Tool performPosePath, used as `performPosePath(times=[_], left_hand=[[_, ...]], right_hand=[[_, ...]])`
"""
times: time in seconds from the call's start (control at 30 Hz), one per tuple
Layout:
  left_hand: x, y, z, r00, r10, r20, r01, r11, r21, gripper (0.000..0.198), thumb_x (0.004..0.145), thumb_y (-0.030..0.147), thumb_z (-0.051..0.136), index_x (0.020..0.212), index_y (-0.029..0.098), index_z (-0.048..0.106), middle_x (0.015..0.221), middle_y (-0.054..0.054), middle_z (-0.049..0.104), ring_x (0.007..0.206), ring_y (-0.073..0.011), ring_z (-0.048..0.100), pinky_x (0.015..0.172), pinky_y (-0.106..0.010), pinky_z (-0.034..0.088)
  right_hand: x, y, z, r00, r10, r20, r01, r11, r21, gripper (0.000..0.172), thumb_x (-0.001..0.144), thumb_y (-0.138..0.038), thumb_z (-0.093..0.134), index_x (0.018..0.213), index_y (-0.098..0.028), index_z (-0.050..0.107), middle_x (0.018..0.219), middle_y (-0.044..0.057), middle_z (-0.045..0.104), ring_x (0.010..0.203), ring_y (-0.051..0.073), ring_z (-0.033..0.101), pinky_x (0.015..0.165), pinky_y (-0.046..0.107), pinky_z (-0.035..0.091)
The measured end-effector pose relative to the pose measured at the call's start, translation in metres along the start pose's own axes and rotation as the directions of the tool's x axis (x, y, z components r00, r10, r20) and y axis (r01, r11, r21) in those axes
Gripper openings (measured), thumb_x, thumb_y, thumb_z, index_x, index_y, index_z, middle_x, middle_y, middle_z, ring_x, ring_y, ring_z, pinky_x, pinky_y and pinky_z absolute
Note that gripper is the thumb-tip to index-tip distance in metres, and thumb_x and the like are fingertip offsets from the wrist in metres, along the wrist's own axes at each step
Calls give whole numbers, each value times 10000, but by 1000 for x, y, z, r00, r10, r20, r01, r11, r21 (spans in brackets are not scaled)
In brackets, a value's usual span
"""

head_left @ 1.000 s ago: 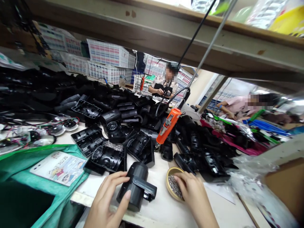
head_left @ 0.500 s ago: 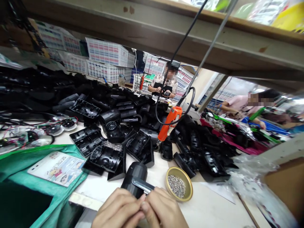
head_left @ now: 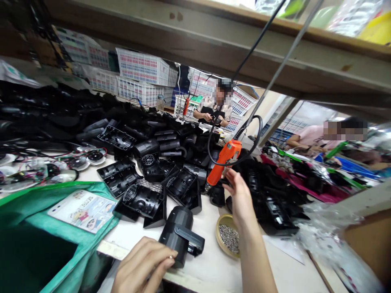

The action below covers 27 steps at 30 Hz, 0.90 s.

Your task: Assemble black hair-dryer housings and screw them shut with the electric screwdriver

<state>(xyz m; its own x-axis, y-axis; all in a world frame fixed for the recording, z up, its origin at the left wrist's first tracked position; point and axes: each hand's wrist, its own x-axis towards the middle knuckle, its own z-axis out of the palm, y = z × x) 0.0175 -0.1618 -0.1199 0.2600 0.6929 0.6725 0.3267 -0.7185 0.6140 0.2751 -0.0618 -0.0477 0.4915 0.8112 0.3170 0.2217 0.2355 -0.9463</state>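
A black cylindrical plastic housing [head_left: 180, 234] lies near the bench's front edge. My left hand [head_left: 143, 268] is curled against its near end, pinching something small and shiny between thumb and finger. My right hand [head_left: 240, 195] is stretched out over the bench, its fingers apart, just reaching the lower body of the orange electric screwdriver [head_left: 224, 160] that hangs on a cable. A brass bowl of small screws [head_left: 227, 240] sits beneath my right forearm.
Piles of black plastic shells [head_left: 146, 162] cover the bench behind the housing. A green bag [head_left: 45, 240] with a printed card lies at left. White crates [head_left: 140, 77] stand at the back. Two other people work at benches beyond. A low shelf [head_left: 244, 49] runs overhead.
My hands have parted. The right one rose from the housing up to the hanging orange screwdriver; the left stayed on the housing. One second ago the right hand was in the screw bowl.
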Motion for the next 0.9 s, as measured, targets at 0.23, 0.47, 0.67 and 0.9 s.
performPosePath(times=[0.23, 0.47, 0.67, 0.9], left_hand=[[-6, -14, 4, 988, -144, -46, 142, 989, -45, 159, 979, 145, 626, 1039, 273, 699, 886, -1, 749, 821, -167, 695, 707, -232, 554], [-9, -21, 4, 988, -147, -42, 144, 987, -68, 120, 919, 162, 731, 975, 267, 720, 847, 2, 747, 812, -181, 690, 703, -253, 557], [-7, -19, 5, 992, -122, -24, 120, 991, -65, 134, 912, 151, 749, 968, 267, 711, 855, 7, 724, 833, -171, 680, 731, -249, 554], [-6, -18, 5, 992, -127, -12, 126, 991, -48, 129, 924, 167, 740, 988, 275, 710, 849, 11, 711, 828, -170, 674, 721, -242, 554]], right_hand=[[-11, 6, 10, 967, -25, 254, 4, 997, 82, 526, 780, -645, 778, 1047, -196, 720, 1014, 93, 768, 946, 252, 708, 858, 385, 562], [-46, -28, 9, 974, -51, 221, 2, 976, 218, 248, 820, -365, 758, 988, -206, 669, 788, -2, 700, 601, 155, 648, 582, 285, 525], [-79, -68, 34, 991, -57, 118, -40, 729, 684, 109, 853, -222, 648, 961, -234, 636, 547, -99, 514, 386, 68, 482, 413, 157, 409], [-112, -66, 57, 972, -104, 212, -86, 679, 729, 117, 891, -242, 628, 1005, -255, 605, 557, -105, 505, 363, 76, 465, 400, 166, 413]])
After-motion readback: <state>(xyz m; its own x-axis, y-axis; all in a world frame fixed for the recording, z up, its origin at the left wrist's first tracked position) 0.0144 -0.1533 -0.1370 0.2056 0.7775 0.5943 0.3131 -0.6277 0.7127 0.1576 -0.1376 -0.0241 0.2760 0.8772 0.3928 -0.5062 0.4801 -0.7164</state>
